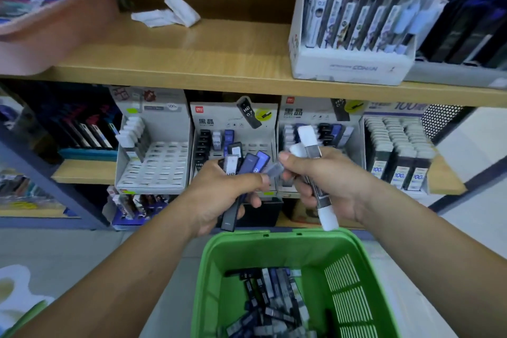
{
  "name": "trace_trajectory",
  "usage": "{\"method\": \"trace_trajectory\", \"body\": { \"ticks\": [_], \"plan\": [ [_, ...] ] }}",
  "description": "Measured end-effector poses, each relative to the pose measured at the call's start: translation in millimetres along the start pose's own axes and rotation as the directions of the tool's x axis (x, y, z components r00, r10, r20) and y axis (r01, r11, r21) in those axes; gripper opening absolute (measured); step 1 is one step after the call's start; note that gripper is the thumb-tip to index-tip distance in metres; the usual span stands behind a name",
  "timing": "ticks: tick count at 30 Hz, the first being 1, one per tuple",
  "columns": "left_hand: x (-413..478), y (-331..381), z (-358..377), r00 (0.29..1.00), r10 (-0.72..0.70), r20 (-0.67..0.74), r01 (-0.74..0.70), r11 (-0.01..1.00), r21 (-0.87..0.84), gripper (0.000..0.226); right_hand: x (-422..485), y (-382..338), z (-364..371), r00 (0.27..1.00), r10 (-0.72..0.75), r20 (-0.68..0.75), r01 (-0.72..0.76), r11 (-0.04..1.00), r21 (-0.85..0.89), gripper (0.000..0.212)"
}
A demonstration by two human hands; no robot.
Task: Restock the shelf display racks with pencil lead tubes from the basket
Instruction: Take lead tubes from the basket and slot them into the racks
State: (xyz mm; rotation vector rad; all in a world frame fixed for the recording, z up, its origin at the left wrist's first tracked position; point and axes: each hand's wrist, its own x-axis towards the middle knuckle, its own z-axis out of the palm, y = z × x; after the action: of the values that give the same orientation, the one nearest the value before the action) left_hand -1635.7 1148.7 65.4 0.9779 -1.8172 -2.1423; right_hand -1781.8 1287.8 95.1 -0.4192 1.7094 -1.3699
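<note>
Left hand (pixel 219 195): mine, fingers curled round a fan of dark and blue lead tubes (pixel 248 164).
Right hand (pixel 326 181): mine, gripping white-capped tubes (pixel 307 134), held nearly upright.
Basket (pixel 219 282): green, just below both hands, with loose tubes (pixel 274 304) heaped in its bottom.
Display racks (pixel 153 162): white, partly filled, on the lower shelf (pixel 82 171) behind my hands.

Free: empty slots in left rack (pixel 156 164), open to the front. Overhead: shelf board (pixel 219 66) just above the racks. Before middle rack (pixel 236 118): left hand (pixel 219 195) and right hand (pixel 326 181), both gripping lead tubes (pixel 248 164). Basket (pixel 208 269) open-topped.
</note>
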Motion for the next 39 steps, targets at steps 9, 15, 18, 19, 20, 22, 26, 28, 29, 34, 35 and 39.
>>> {"method": "trace_trajectory", "body": {
  "ticks": [9, 15, 18, 19, 20, 22, 26, 28, 29, 34, 35, 39],
  "plan": [
    [11, 1, 36, 0.991, -0.01, -0.13, -0.01, 0.988, -0.153, 0.011, -16, 12, -57, 1.0, -0.02, 0.002, 0.02, 0.989, -0.148, 0.02],
    [13, 3, 57, 0.983, -0.041, -0.18, -0.003, 0.972, -0.236, 0.01, -18, 24, -73, 0.985, 0.114, 0.129, -0.062, 0.932, -0.356, 0.026],
    [13, 2, 61, 0.981, -0.064, -0.186, 0.018, 0.971, -0.238, 0.01, -18, 23, -77, 0.986, 0.099, 0.138, -0.053, 0.95, -0.308, 0.023],
    [13, 2, 62, 0.981, -0.067, -0.182, 0.022, 0.97, -0.24, 0.01, -19, 23, -78, 0.987, 0.084, 0.134, -0.043, 0.959, -0.281, 0.022],
    [13, 2, 63, 0.982, -0.07, -0.176, 0.026, 0.97, -0.243, 0.011, -20, 23, -80, 0.989, 0.072, 0.133, -0.033, 0.963, -0.269, 0.021],
    [12, 0, 66, 0.982, -0.085, -0.166, 0.043, 0.97, -0.238, 0.014, -22, 24, -81, 0.991, 0.052, 0.125, -0.01, 0.95, -0.314, 0.019],
    [12, -1, 70, 0.971, -0.158, -0.181, 0.123, 0.973, -0.193, 0.027, -25, 26, -84, 0.997, -0.024, 0.069, 0.048, 0.931, -0.362, 0.012],
    [12, 0, 69, 0.969, -0.189, -0.161, 0.156, 0.967, -0.2, 0.025, -26, 24, -88, 0.998, -0.037, 0.046, 0.05, 0.948, -0.314, 0.017],
    [12, 0, 69, 0.969, -0.197, -0.15, 0.163, 0.963, -0.215, 0.024, -26, 24, -91, 0.998, -0.027, 0.05, 0.04, 0.958, -0.283, 0.02],
    [11, 3, 71, 0.978, -0.153, -0.14, 0.113, 0.959, -0.258, 0.017, -28, 27, -98, 0.991, 0.054, 0.126, -0.028, 0.978, -0.206, 0.014],
    [10, 4, 72, 0.98, -0.144, -0.136, 0.105, 0.96, -0.259, 0.017, -27, 29, -99, 0.991, 0.061, 0.118, -0.036, 0.977, -0.208, 0.014],
    [8, 6, 74, 0.986, -0.112, -0.123, 0.077, 0.964, -0.256, 0.019, -23, 33, -101, 0.993, 0.059, 0.103, -0.038, 0.979, -0.2, 0.016]
  ]
}}
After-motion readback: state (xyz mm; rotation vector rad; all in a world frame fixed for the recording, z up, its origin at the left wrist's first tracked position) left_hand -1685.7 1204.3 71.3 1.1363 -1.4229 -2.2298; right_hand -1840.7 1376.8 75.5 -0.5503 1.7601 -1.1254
